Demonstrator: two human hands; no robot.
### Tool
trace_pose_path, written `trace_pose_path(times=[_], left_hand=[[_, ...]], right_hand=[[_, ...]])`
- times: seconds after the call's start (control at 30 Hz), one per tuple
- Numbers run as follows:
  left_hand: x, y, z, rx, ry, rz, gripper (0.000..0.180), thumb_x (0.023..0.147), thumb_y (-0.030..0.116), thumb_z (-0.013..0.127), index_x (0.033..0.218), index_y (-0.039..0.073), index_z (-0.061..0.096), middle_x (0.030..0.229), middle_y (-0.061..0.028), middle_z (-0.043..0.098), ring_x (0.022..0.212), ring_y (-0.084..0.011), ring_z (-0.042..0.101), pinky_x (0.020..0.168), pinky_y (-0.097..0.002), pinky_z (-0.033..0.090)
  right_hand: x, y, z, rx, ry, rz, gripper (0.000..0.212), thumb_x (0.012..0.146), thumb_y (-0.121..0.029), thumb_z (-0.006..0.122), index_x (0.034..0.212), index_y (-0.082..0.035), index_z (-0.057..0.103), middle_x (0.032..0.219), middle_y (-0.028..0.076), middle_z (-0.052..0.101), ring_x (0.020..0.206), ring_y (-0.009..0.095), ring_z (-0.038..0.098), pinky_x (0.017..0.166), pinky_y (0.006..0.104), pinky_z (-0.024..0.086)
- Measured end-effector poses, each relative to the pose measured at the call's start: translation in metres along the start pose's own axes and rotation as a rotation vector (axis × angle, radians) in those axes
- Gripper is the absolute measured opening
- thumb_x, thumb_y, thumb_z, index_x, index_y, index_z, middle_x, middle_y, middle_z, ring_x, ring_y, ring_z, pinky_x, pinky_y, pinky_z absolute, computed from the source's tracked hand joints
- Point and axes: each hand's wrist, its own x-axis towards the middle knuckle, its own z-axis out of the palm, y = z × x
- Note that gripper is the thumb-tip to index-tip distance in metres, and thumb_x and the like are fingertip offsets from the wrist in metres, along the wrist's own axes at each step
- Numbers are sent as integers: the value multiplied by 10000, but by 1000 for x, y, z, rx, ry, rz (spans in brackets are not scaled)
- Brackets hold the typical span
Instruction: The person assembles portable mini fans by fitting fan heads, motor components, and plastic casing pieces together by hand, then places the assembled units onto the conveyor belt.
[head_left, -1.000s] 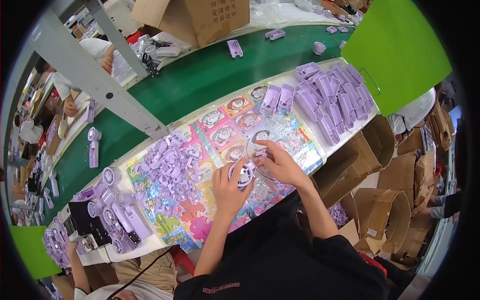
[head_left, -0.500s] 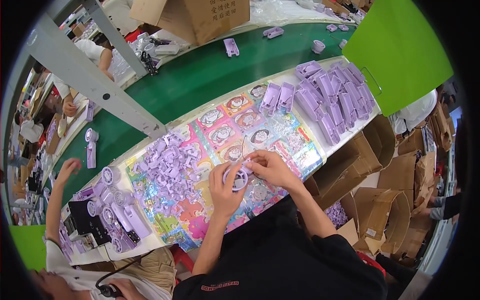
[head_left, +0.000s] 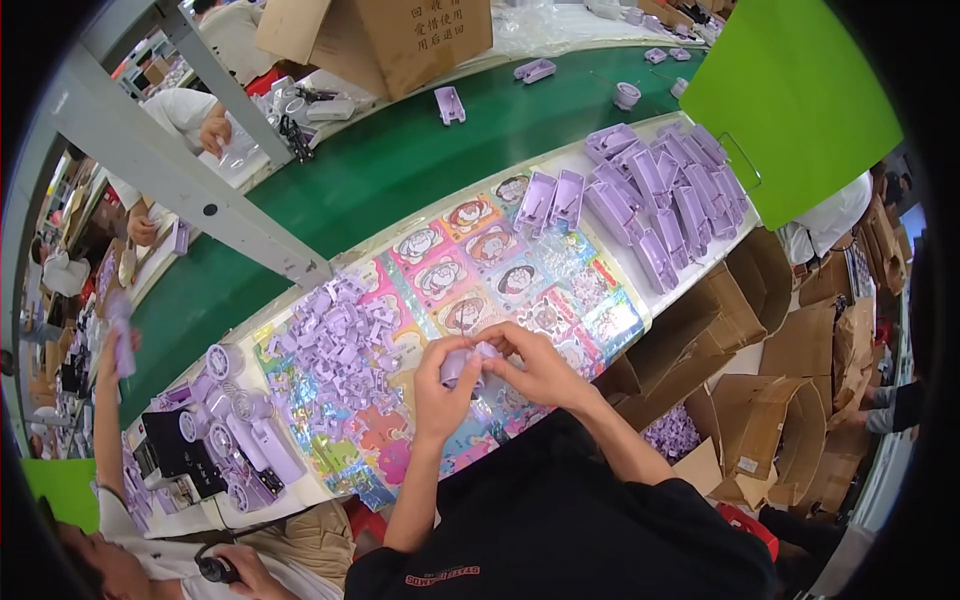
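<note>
My left hand (head_left: 438,395) is closed around a lilac round fan housing (head_left: 456,370), held just above the patterned mat. My right hand (head_left: 535,365) pinches a small lilac piece (head_left: 487,350) against the housing's right side, so the fingertips of both hands nearly meet. A thin dark wire (head_left: 463,318) sticks up from the held parts. To the left of my hands lies a heap of small lilac plastic brackets (head_left: 335,335). Beyond them, two lilac handle shells (head_left: 537,203) rest on the mat, beside a large pile of similar shells (head_left: 660,195).
A green conveyor belt (head_left: 390,150) runs behind the table, carrying several lilac parts. A grey metal post (head_left: 210,205) slants across the left. At the left, a co-worker's raised hand holds a lilac fan (head_left: 122,340) near assembled fans (head_left: 235,420). Cardboard boxes (head_left: 700,330) stand at right.
Both my hands moved slightly lower and turned the housing, so its open ring no longer faces up. The co-worker has lifted a fan off the belt. Parts on the belt shifted left.
</note>
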Motion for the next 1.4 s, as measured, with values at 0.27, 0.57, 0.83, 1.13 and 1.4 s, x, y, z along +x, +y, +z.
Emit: trace_pose_path(times=[0.27, 0.57, 0.83, 1.13, 1.4], left_hand=[[-1, -13, 2, 43, 9, 154, 159, 894, 74, 709, 1017, -18, 669, 1030, -115, 625, 964, -223, 610, 871, -317, 476], [6, -14, -4, -226, -49, 16, 124, 868, 46, 718, 954, -23, 661, 1014, -86, 615, 955, -173, 588, 861, -292, 455], [12, 20, -14, -409, -31, 72, 88, 892, 35, 687, 950, -21, 652, 1006, -68, 612, 965, -155, 571, 883, -282, 431], [30, 25, 4, -512, 307, -198, 224, 1015, 121, 598, 1134, -52, 677, 1195, -99, 672, 1089, -143, 608, 964, -295, 468], [126, 21, 5, -170, 11, 91, 261, 923, 18, 672, 1183, -3, 664, 1115, -75, 707, 990, -151, 674, 866, -290, 537]], right_hand=[[-7, 11, 1, 212, -22, 131, 290, 938, -76, 702, 1203, 13, 626, 1050, 71, 690, 936, 129, 645, 840, 299, 520], [-3, 11, -1, 331, -5, 128, 281, 904, -72, 734, 1162, -10, 642, 996, 21, 680, 909, 92, 610, 819, 278, 491], [14, -51, -7, 4, -1, -74, 223, 860, -82, 771, 1048, -22, 668, 969, 64, 659, 863, 162, 602, 775, 309, 466], [14, -14, 48, -91, 235, -98, 514, 956, -154, 679, 1367, 18, 423, 1153, 108, 582, 941, 174, 606, 848, 347, 512], [61, 58, -10, 46, 476, 78, 599, 735, -202, 869, 1190, -23, 524, 1033, 72, 558, 865, 163, 588, 744, 310, 501]])
